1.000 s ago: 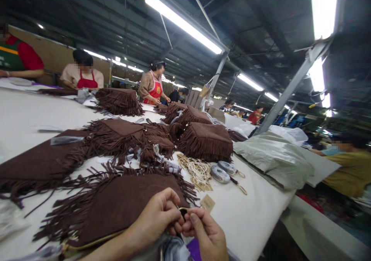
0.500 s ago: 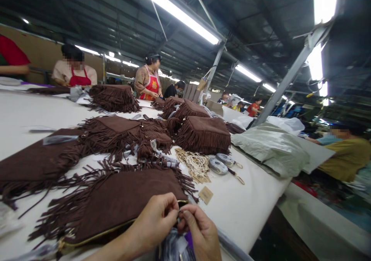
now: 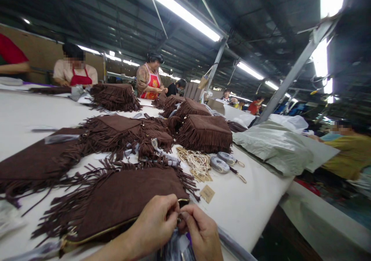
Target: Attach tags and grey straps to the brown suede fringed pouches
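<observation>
A dark brown fringed bag [image 3: 124,199] lies in front of me with its gold zipper edge [image 3: 101,232] towards me. At the right end of that zipper, my left hand [image 3: 158,220] is closed in a pinch. Close against it, my right hand [image 3: 201,230] pinches too, the fingertips of both almost meeting. What they grip is small, partly dark or metallic, and mostly hidden by the fingers. Below them hangs a plastic-wrapped bundle [image 3: 176,247], with a bit of purple beside it.
More brown fringed bags [image 3: 203,133] are spread over the white table [image 3: 249,199]. To the right lie tags with cream strings [image 3: 197,160], a loose tan tag [image 3: 207,193] and coiled wrapped straps [image 3: 219,164]. Grey-green sheeting [image 3: 272,147] covers the far right edge. Several co-workers are around.
The view has shifted slightly. Both my hands stay at the zipper's end, pinching close together. Across the table, a co-worker in a red apron has raised their hands a little.
</observation>
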Available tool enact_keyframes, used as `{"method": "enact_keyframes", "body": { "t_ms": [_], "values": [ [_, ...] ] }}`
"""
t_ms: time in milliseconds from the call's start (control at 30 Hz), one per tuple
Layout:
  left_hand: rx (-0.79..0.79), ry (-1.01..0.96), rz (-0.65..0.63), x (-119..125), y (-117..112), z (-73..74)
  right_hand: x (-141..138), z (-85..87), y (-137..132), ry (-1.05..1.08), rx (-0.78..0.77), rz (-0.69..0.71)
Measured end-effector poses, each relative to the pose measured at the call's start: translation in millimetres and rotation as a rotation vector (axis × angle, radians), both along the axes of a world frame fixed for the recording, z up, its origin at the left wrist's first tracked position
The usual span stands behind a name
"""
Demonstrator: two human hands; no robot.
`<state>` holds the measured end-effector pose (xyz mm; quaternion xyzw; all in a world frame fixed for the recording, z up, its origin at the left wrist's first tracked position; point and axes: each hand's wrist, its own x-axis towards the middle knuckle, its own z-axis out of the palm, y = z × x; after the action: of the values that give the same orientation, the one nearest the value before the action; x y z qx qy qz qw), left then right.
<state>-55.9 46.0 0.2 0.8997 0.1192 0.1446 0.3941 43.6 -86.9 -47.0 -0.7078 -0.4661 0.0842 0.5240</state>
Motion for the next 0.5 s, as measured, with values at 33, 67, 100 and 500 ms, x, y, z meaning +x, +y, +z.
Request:
{"method": "enact_keyframes", "body": {
  "t_ms": [33, 67, 100, 500],
  "values": [
    [0.038, 0.013, 0.007, -1, -1, -0.3, 0, 0.8, 0, -0.063, -0.002, -0.001],
    [0.078, 0.025, 0.014, -1, -1, -0.7, -1, 1.3, -1, -0.127, -0.001, -0.009],
    [0.113, 0.038, 0.021, -2, -2, -1.3, -1, 1.3, -1, -0.186, 0.005, -0.021],
    [0.179, 0.152, 0.051, -4, -9, -11.2, -2, -4.7, 6, -0.431, 0.078, -0.051]
  ]
}}
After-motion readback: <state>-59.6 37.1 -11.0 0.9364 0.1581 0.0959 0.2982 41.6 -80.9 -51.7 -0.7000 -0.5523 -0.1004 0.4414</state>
